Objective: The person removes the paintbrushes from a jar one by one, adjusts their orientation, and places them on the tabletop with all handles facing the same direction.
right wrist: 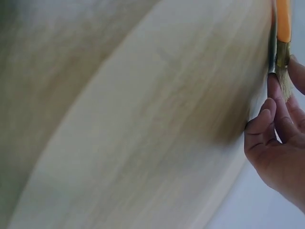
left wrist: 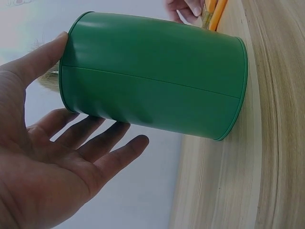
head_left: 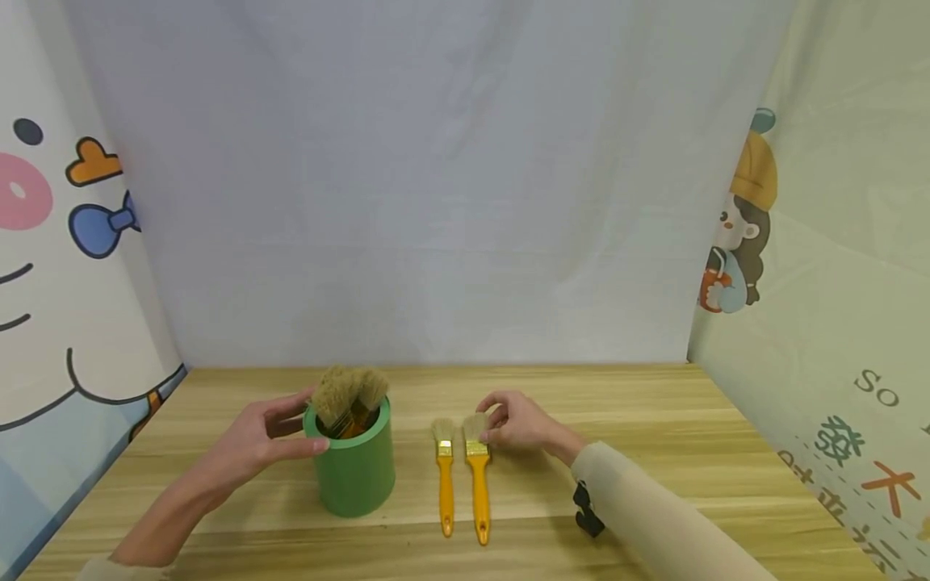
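The wider yellow brush (head_left: pixel 480 492) is lying flat on the worktop (head_left: pixel 654 420), bristles facing away from the person. Right hand (head_left: pixel 525 424) is at the bristle end, can't tell if that grip is really pinching it. Narrower brush (head_left: pixel 446 492) sits just beside it, then an upright green cup (head_left: pixel 358 478) with bushy brushes (head_left: pixel 337 395) inside, left hand (head_left: pixel 250 440) holding it near the rim between thumb and fingers, pale curtain (head_left: pixel 436 202) behind

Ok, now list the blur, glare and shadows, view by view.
Head: soft, even light, yellow-handled paintbrushes fairly clear. Left wrist: pale sheen on the green container, dark smudges of shadow or reflection beside the left hand. Right wrist: tabletop heavily blurred, a soft shadow by the right hand.
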A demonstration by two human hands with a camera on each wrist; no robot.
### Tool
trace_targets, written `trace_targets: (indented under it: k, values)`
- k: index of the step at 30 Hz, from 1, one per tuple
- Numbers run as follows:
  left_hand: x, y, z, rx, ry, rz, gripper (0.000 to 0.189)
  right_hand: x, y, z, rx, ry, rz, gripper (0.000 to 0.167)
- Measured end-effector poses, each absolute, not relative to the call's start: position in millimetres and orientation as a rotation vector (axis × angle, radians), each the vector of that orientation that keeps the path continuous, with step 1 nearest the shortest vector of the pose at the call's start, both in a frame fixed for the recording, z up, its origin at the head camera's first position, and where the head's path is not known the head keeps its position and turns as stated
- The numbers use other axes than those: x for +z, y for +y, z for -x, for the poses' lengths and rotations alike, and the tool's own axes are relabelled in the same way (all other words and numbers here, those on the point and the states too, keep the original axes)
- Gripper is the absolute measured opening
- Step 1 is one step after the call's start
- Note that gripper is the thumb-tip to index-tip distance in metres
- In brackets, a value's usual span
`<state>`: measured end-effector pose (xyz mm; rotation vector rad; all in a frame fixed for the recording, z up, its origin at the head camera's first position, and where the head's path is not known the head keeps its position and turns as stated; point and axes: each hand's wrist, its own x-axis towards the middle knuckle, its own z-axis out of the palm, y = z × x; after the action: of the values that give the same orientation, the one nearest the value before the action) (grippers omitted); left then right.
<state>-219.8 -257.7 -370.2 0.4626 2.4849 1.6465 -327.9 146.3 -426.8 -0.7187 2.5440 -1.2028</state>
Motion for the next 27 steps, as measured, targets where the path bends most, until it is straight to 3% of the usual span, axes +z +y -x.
trace_targets:
  k: [27]
  values:
    - [-370.2,-258.4,220.0,1.638,2.483,-0.451,0.086,-425.8,143.2,332.6,-1.111,2.616,0.738,0.035]
